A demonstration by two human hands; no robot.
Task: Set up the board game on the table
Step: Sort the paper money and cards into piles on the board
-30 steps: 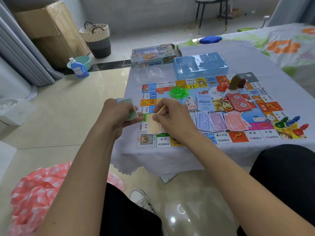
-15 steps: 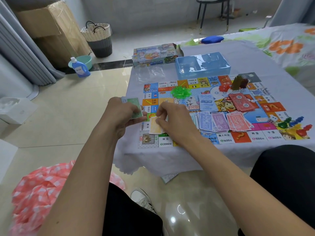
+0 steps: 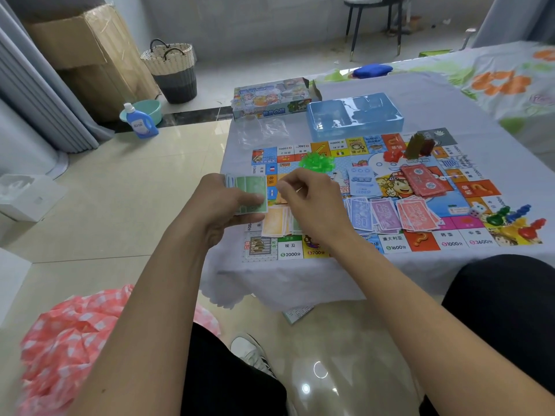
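Board (image 3: 444,241) carries four money piles; left hand (image 3: 222,205) grips green notes (image 3: 250,193), right hand's (image 3: 312,199) grip unclear.

A table draped in a pale lavender-grey cloth (image 3: 420,94) carries the colourful square-bordered game board (image 3: 387,187), spread flat near its front edge. Behind the board sit a translucent blue plastic compartment tray (image 3: 354,117) and, to its left, a printed cardboard game box (image 3: 271,99). A crumpled clear plastic wrapper (image 3: 262,130) lies on the cloth just before the box.
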